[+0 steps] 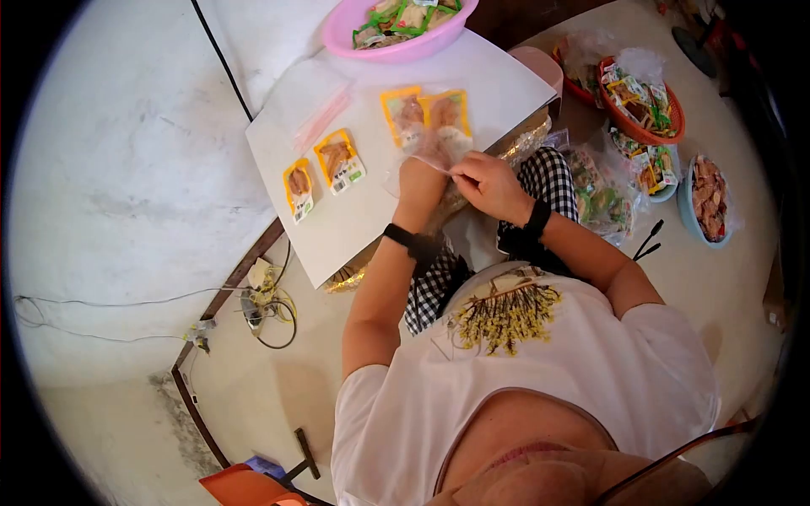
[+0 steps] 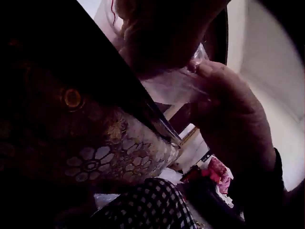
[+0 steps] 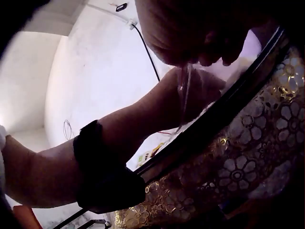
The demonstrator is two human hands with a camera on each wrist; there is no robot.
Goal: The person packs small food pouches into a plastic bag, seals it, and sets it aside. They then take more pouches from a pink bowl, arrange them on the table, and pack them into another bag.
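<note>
A clear plastic bag (image 1: 434, 153) lies between my hands over the near part of the white tabletop (image 1: 278, 143). With thumb and fingers, my right hand (image 1: 494, 187) pinches the bag's edge; in the right wrist view the film hangs from those fingers. At the bag's mouth is my left hand (image 1: 420, 187), its fingers hidden by the film and the hand itself. Just beyond, two yellow-and-white food packets (image 1: 447, 110) lie side by side, overlapped by the clear film. Two similar packets, a nearer one (image 1: 299, 187) and another (image 1: 339, 160), rest to the left.
Flat clear bags with a pinkish strip (image 1: 322, 116) lie toward the wall. A pink basin (image 1: 337, 42) of green-edged packets stands at the table's far end. On the floor at right are a red basket (image 1: 675, 122) of packets, bagged packets (image 1: 603, 198) and a pale blue basin (image 1: 688, 215).
</note>
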